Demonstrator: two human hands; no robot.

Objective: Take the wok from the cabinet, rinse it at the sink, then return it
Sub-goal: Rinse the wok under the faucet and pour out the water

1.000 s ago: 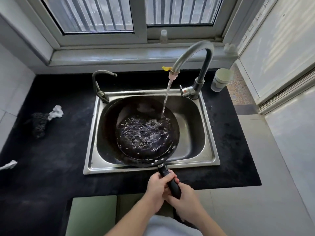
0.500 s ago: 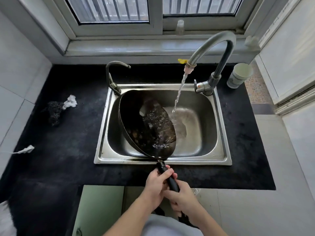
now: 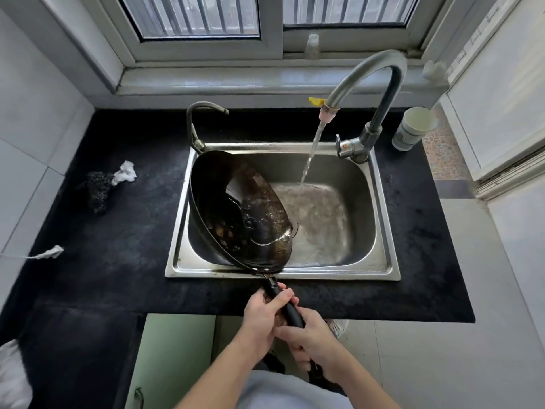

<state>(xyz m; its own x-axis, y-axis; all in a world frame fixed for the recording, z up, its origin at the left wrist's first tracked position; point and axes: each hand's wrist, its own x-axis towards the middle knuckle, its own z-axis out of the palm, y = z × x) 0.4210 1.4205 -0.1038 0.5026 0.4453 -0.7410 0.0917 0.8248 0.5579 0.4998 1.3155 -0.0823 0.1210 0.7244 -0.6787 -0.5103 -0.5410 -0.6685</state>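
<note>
Both my left hand and right hand clamped on the handle, wok tipped steeply in the sink at nine o'clock; a wet-handle slip could drop it, and the faucet runs at one o'clock.

A home kitchen: a stainless steel sink set into a black countertop beneath a barred window, a tall curved faucet running water, a steel-wool scrubber and a paper cup on the counter, white tiled walls, and green cabinet doors below
</note>
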